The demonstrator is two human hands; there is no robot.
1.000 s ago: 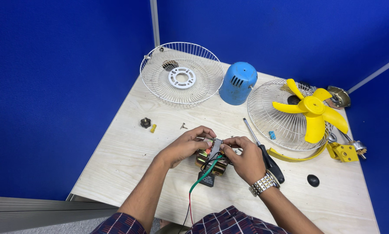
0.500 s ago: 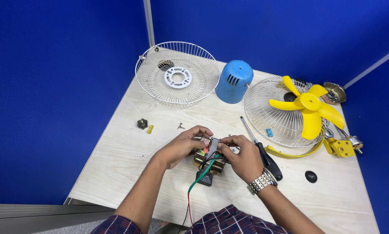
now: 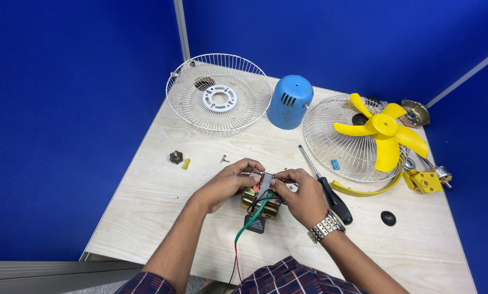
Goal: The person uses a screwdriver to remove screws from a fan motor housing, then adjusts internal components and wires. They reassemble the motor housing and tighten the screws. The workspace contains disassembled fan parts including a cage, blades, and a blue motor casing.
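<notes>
Near edge of wooden surface [image 3: 146, 201]: left hand [image 3: 225, 184] and right hand [image 3: 304, 196], each grip closed on the fan motor [image 3: 260, 200], fingertips pinching what looks like a small grey part on top. Green and red wires [image 3: 249, 226] trail toward the person. Black-handled screwdriver [image 3: 325, 188] just right. Farther back: white wire guard [image 3: 219, 100], blue housing [image 3: 290, 102], yellow fan blade [image 3: 383, 133]

Pale wooden table [image 3: 146, 207] strewn with fan parts

Beyond the hands: white grille [image 3: 218, 92], blue motor cover [image 3: 289, 102]; right of them, screwdriver [image 3: 325, 188], second grille [image 3: 342, 147], black cap [image 3: 388, 218]; left, black knob [image 3: 176, 157].
</notes>
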